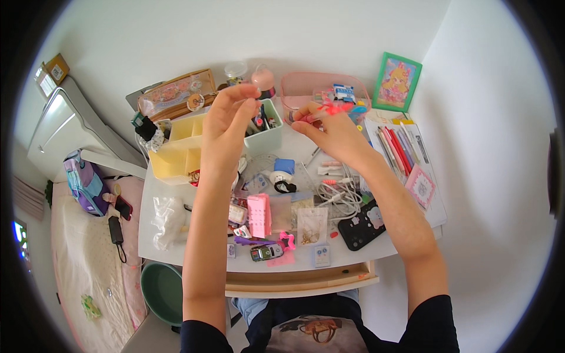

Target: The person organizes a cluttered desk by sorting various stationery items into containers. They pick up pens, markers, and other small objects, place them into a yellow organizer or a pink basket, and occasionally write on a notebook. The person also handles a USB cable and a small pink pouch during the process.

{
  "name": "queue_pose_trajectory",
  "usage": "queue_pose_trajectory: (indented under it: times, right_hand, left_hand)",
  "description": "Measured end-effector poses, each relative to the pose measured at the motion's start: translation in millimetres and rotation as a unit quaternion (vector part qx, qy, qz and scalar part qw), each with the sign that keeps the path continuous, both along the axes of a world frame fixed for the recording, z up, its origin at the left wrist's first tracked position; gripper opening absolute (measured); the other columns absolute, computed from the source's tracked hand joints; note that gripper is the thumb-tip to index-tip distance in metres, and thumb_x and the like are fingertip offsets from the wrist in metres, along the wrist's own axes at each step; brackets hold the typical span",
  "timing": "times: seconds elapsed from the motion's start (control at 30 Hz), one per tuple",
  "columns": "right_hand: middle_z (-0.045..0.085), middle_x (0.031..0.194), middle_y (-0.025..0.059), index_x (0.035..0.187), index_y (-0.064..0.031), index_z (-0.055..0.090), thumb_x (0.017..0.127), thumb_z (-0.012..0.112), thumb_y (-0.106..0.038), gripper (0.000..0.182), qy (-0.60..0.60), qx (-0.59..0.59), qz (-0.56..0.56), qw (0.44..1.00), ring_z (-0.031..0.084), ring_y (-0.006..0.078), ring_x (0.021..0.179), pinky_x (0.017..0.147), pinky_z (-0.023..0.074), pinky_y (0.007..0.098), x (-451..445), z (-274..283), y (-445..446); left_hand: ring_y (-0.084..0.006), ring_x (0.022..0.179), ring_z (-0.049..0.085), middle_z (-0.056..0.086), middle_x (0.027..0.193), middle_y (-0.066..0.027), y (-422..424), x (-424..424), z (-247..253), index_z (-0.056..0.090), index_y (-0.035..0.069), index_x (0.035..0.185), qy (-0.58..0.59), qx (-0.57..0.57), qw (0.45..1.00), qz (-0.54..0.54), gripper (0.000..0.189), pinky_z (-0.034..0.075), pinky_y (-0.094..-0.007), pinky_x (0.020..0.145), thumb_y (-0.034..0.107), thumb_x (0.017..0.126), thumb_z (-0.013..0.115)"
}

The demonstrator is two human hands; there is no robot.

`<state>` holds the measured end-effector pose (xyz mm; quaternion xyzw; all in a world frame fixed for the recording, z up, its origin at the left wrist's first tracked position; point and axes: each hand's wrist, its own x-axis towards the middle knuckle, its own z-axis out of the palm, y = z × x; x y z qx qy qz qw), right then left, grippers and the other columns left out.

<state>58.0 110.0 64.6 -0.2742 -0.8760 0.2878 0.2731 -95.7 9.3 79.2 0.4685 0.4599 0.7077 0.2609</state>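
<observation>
My left hand (229, 125) is raised above the pale green pen box (264, 143), thumb and forefinger nearly together; a tiny shiny spot shows at the fingertips, but whether it is held cannot be told. My right hand (342, 137), in front of the pink basket (289, 90), pinches a slim pink pen-like item (314, 117) with a bright red, ribbon-like part (337, 108). Below the hands lie a clear plastic protractor (260, 164), a blue block-like item (284, 166), white cables (342, 196), pink papers (258, 216) and a toy car (266, 252).
A yellow divided organizer (167, 165) stands left, before a clear-fronted pencil case (176, 92). Pens (399, 148) lie on papers at right, near a green picture frame (412, 88). A black phone case (359, 229) lies near the front edge, above an open drawer (300, 282). A green bin (161, 287) stands lower left.
</observation>
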Motion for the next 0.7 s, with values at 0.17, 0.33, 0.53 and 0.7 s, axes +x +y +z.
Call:
queue_pose_trajectory:
  times: [0.17,0.33,0.53,0.7]
  right_hand:
    - [0.058,0.062,0.0092,0.082,-0.0036,0.058,0.078,0.057,-0.025,0.022,0.082,-0.017,0.031,0.996,0.056,0.0221,0.057,0.052,0.0411,0.0328,-38.4,-1.0,0.7]
    - [0.06,0.062,0.0078,0.077,-0.0042,0.054,0.074,0.061,-0.029,0.026,0.044,0.014,0.006,0.999,0.058,0.0239,0.061,0.053,0.0428,0.0335,-67.3,-13.3,3.3]
    - [0.06,0.065,0.0098,0.079,-0.0018,0.049,0.071,0.067,-0.026,0.031,0.008,0.055,-0.05,0.997,0.058,0.0222,0.056,0.052,0.0427,0.0305,-89.4,-19.2,8.3]
    - [0.06,0.064,0.0122,0.084,-0.0007,0.049,0.071,0.066,-0.021,0.029,-0.041,0.062,-0.056,0.996,0.059,0.0223,0.057,0.053,0.044,0.0298,-95.4,-20.1,16.7]
  left_hand:
    - [-0.0091,0.084,0.051,0.055,0.093,-0.0033,-14.5,-20.1,-10.4,0.053,0.0,0.096,0.022,-0.043,0.997,0.06,0.016,0.04,-0.0233,0.078,0.007,0.082,0.05]
    - [-0.0106,0.078,0.053,0.053,0.097,-0.0068,-14.8,-34.7,-34.5,0.05,0.0,0.1,0.112,-0.149,0.98,0.065,0.023,0.044,-0.0245,0.067,0.0,0.077,0.052]
    - [-0.022,0.099,0.048,0.035,0.122,-0.0185,-0.2,-41.7,-64.4,0.028,0.001,0.123,0.194,-0.136,0.963,0.13,0.06,0.044,-0.0312,0.08,-0.002,0.072,0.059]
    - [-0.0344,0.118,0.033,0.024,0.129,-0.0256,26.8,-47.8,-81.5,0.004,-0.005,0.13,0.268,-0.134,0.944,0.14,0.085,0.031,-0.0384,0.096,0.004,0.07,0.064]
